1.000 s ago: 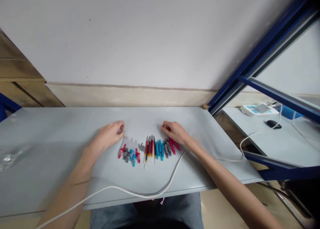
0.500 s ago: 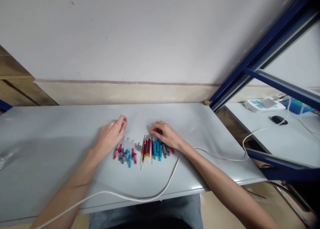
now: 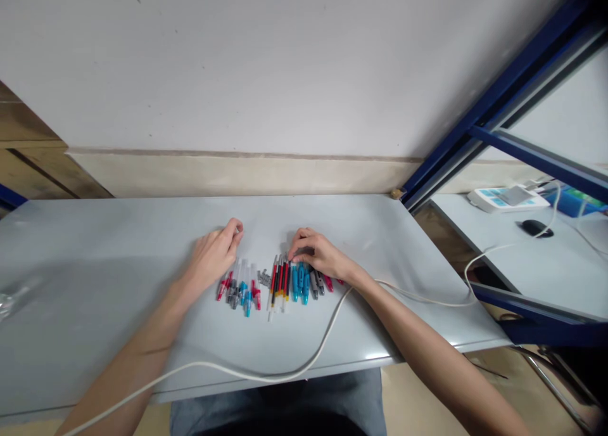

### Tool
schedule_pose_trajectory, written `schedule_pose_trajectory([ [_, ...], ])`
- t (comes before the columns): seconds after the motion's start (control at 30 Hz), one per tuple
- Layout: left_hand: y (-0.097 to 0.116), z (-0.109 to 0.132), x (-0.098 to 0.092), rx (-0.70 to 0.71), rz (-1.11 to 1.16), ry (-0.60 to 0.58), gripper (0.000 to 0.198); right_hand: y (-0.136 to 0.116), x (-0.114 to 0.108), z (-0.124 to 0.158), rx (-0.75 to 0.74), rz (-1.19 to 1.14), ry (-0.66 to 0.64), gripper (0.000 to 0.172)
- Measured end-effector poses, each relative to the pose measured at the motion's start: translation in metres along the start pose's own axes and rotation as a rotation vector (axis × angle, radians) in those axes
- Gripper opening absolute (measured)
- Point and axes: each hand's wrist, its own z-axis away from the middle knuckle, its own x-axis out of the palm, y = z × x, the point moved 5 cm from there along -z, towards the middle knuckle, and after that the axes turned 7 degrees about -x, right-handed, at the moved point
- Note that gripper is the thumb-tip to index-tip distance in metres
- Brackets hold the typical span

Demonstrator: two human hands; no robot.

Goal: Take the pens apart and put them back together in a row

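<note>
My left hand rests on the table left of the pen parts, thumb and fingers curled together. Whatever may be between its fingertips is hidden. My right hand pinches the upper end of a dark pen refill at the right edge of the row of red and black refills. Below my left hand lie clear pen barrels with coloured clips in red, grey and blue. Small metal springs sit between barrels and refills. Blue grip sections, grey ones and red ones lie under my right hand.
A white cable crosses the table front and runs right. Clear plastic lies at the far left. Beyond the blue metal frame, a second table holds a black mouse and a white device.
My right hand has shifted slightly, and the dark refill near its fingertips has moved up the table, closer to the other refills. My left hand keeps its pose.
</note>
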Motion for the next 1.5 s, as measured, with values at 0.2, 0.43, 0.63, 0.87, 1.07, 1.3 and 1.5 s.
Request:
schedule_pose_trajectory([
  [0.2,0.002,0.002,0.0,0.048,-0.01,-0.011,0.023,0.002,0.001,-0.002,-0.031,-0.01,-0.031,0.009],
  [0.43,0.004,0.004,-0.001,0.054,-0.009,-0.016,0.024,0.003,0.002,-0.005,-0.07,0.049,-0.089,0.01],
  [0.63,0.002,0.002,0.005,0.149,0.104,0.021,0.023,0.005,-0.002,-0.007,-0.08,0.017,-0.06,0.012],
  [0.87,0.022,0.009,-0.004,0.357,0.268,0.105,0.014,0.009,-0.025,-0.004,-0.005,-0.04,0.147,0.01],
  [1.07,0.036,0.016,-0.011,0.388,0.298,0.113,0.011,0.014,-0.038,-0.001,0.094,-0.022,0.45,0.008],
  [1.3,0.043,0.019,-0.011,0.416,0.305,0.11,0.009,0.01,-0.031,0.0,0.143,0.025,0.54,0.009],
  [1.5,0.043,0.021,-0.011,0.397,0.313,0.125,0.01,-0.011,-0.021,0.001,0.022,0.204,0.558,0.01],
])
